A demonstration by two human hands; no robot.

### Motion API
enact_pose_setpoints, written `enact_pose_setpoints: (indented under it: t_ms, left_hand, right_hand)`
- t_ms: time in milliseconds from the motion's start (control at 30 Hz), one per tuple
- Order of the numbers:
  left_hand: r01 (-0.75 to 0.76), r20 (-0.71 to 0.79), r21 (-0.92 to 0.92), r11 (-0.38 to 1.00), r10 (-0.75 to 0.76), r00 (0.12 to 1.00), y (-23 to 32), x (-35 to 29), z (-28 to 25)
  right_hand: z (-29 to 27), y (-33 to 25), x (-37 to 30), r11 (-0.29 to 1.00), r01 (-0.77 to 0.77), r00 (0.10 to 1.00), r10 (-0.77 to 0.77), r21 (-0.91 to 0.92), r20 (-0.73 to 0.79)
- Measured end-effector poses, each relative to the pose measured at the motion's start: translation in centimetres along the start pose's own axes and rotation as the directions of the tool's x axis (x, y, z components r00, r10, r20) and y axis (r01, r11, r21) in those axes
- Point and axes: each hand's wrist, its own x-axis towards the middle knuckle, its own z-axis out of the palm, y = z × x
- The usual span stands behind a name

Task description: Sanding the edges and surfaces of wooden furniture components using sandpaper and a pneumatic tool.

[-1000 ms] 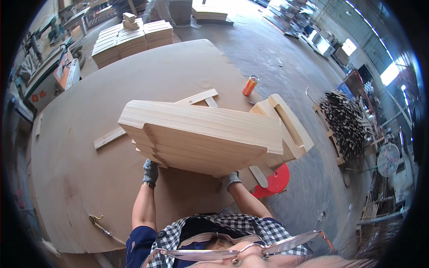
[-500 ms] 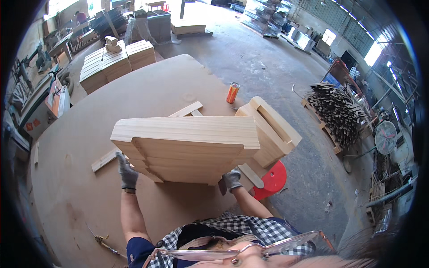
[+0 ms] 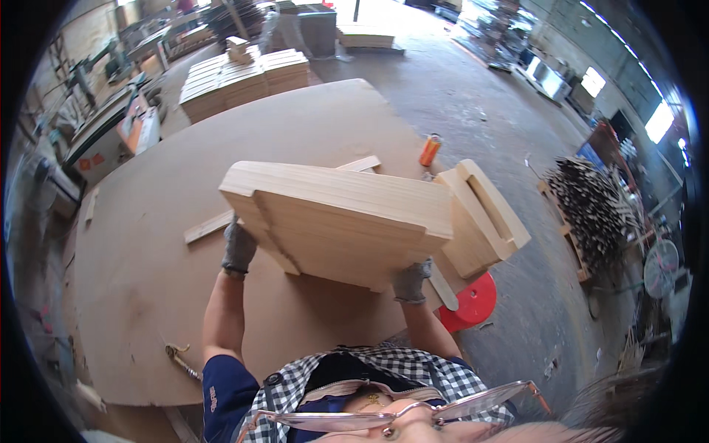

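A thick pale wooden panel (image 3: 332, 229) with stepped edges stands tilted on end above the brown work table (image 3: 140, 295), held between both hands. My left hand (image 3: 238, 251), in a grey glove, closes on its lower left edge. At the lower right edge is my right hand (image 3: 412, 282), also gloved and closed on the panel, its fingertips partly hidden. To the right lies a second wooden piece (image 3: 480, 251) with a long slot. A wooden strip (image 3: 209, 227) lies by my left hand, and a round-ended slat (image 3: 443, 288) sits beside my right hand.
An orange can (image 3: 430, 150) stands near the table's far right edge. A red stool (image 3: 478, 301) is below the right edge. A hose nozzle (image 3: 182, 362) lies near left. Stacked boards (image 3: 244, 77) stand beyond the table; a pile of dark sticks (image 3: 591, 207) rests at right.
The panel has tilted, its right end dropping closer to me. My right hand has shifted its hold on the lower right edge. The whole view has swung left.
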Motion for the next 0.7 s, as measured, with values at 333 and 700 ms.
enact_pose_setpoints:
  t_ms: [333, 700]
  left_hand:
    - [-0.11, 0.095, 0.314, 0.943, 0.084, 0.992, 5.3, -2.5, -2.7]
    - [-0.308, 0.275, 0.523, 0.795, 0.184, 0.944, 8.4, -0.3, -3.4]
  right_hand:
    - [-1.2, -2.1, -2.6, 0.993, -0.107, 0.994, 0.107, -0.041, 0.007]
    - [5.8, -10.2, -0.1, 0.984, 0.175, 0.984, -0.175, -0.002, 0.032]
